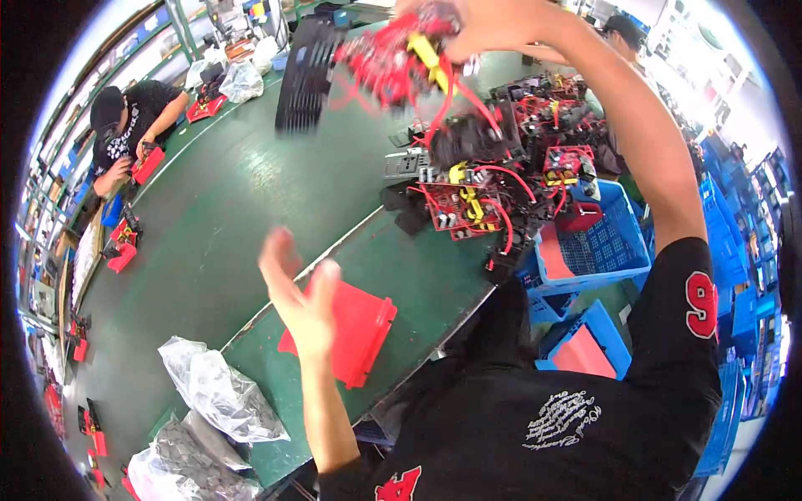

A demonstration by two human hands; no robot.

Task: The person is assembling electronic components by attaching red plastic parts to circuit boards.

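Observation:
My right hand (497, 32) is raised at the top of the view, closed on a red circuit board (380, 67). The board carries a yellow part and red wires, and a black slatted piece (309, 79) hangs at its left; both are smeared by motion. My left hand (305, 305) is open, fingers apart and holding nothing. It hovers over a red plastic housing (363, 334) lying on the green table (242, 192); whether they touch I cannot tell. Right of the middle lies a heap of similar circuit boards (472, 204) with black parts, yellow parts and red wires.
Clear plastic bags (221, 392) with dark parts inside lie at the lower left. Blue crates (614, 280) stand beside the table on the right. Across the table a person (134, 125) handles a red unit, and more red units (124, 246) line the far edge.

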